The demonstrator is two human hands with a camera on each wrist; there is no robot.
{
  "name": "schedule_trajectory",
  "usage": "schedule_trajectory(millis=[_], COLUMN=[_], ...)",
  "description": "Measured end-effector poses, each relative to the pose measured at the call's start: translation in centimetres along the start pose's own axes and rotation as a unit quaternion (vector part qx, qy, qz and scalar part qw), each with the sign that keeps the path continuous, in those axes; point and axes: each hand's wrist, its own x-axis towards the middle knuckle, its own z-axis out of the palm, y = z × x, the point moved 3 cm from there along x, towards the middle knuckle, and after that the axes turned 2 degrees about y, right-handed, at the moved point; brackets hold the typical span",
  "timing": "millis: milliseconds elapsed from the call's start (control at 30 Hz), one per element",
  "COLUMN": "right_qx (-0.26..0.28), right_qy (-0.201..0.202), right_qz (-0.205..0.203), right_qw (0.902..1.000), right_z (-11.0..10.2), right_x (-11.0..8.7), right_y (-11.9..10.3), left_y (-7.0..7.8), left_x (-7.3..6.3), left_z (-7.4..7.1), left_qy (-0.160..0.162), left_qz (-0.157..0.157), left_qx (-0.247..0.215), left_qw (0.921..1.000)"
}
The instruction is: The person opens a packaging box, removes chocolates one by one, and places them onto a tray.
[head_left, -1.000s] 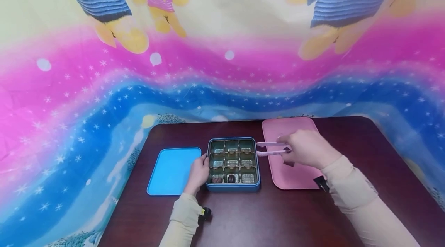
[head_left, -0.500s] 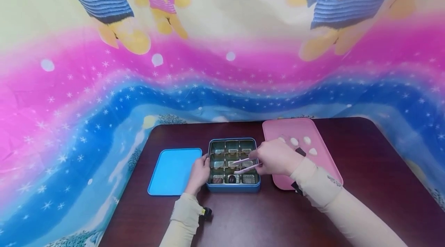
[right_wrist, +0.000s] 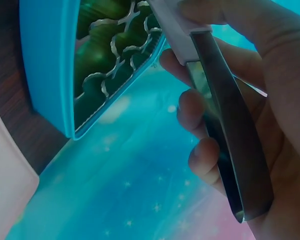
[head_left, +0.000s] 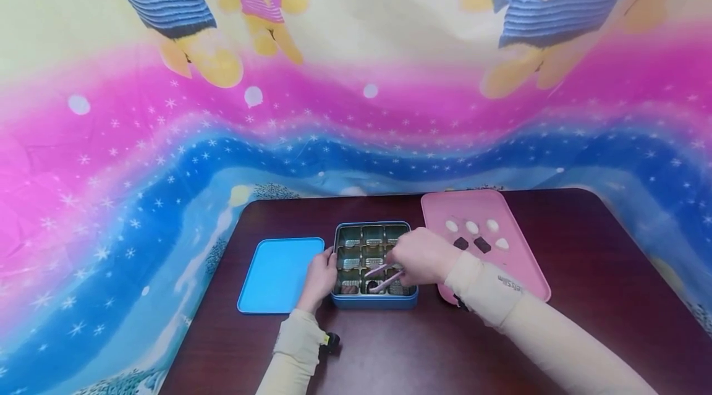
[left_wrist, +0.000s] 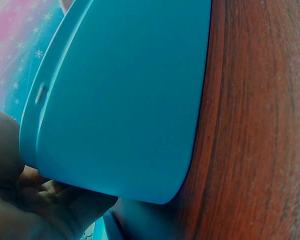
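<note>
Tongs [head_left: 384,277] gripped by right hand [head_left: 423,257] over tin [head_left: 372,302]; left hand [head_left: 318,277] holds tin's side.

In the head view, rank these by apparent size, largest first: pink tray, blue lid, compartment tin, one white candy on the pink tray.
1. pink tray, part hidden by the right arm
2. blue lid and compartment tin: too close to rank
3. white candy, by far the smallest

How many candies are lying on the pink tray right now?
6 on the pink tray: white ones at and, dark ones at and. The right hand's sleeve may hide more.
</note>
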Motion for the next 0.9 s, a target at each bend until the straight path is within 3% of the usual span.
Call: schedule_trajectory(millis=[233,900], right_qx=[-0.043,-0.173], right_qy=[-0.008,-0.054], right_qz=[-0.021,-0.067], right_qw=[0.9988,0.9811], right_z=[0.1,-0.3], right_x=[1.3,4.5], right_y=[-1.1,-3.5], left_y=[-0.3,-0.3], left_x=[0.0,0.2], left_z=[0.2,0.0], left_qy=[-0.007,-0.001], left_qz=[-0.018,-0.008], left_qx=[-0.008,0.000], left_qw=[0.9998,1.0000])
